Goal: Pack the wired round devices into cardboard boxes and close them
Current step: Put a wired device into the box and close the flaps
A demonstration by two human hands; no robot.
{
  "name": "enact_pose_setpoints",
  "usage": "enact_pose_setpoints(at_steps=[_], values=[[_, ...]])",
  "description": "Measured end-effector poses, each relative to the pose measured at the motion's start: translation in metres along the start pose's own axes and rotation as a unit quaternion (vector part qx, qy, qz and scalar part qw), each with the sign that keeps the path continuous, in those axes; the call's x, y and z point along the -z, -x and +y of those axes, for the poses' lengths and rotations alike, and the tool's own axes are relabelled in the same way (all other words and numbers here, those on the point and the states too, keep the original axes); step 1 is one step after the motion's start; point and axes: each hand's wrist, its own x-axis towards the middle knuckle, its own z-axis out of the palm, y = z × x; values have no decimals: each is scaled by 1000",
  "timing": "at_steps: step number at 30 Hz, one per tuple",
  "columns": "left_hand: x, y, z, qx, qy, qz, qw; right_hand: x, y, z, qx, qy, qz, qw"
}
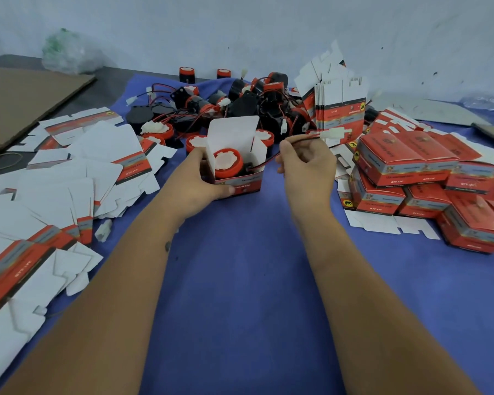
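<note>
Gripping the open cardboard box [238, 178] at the centre of the frame, the left hand [200, 178] has its fingers wrapped around the box's left side with the thumb pressed on the front panel, holding it upright on the blue counter [246, 280]. Inside sits a round device [228, 163], its red rim and white face turned upward, and the box's white lid flap stands up behind it. A red-and-black wire [271, 158] runs out of the box to the right, where the right hand [307, 163] pinches it between thumb and forefinger, the other fingers loosely curled; the white connector [332, 134] at the wire's end sticks out just past the fingertips. Behind the box, toward the upper middle of the frame, lies a tangled heap of unpacked devices [240, 101] with their wires. Flat unfolded cartons [69, 172] spread across the left side, and a bundle of flat cartons [340, 109] stands upright right of centre. Closed boxes [411, 166] are stacked at the right edge. A brown cardboard sheet [26, 101] lies at the upper left.
</note>
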Motion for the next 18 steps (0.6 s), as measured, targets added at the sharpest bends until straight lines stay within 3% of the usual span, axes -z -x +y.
enact_pose_setpoints(at_steps=[4, 7, 9, 12, 18], values=[[5, 1, 3, 0, -10, -28, 1000, -2, 5, -4, 134, 149, -22, 979], [7, 0, 4, -5, -25, -39, 999, -6, 9, 0, 300, 239, -30, 923], [7, 0, 4, -7, -38, -45, 998, -8, 9, 3, 355, 286, -25, 889], [5, 0, 6, 0, -33, -38, 999, -8, 8, 10, 367, 335, -24, 867], [-22, -2, 12, 1, 90, 82, 993, -11, 5, 12, 300, 317, -42, 899]])
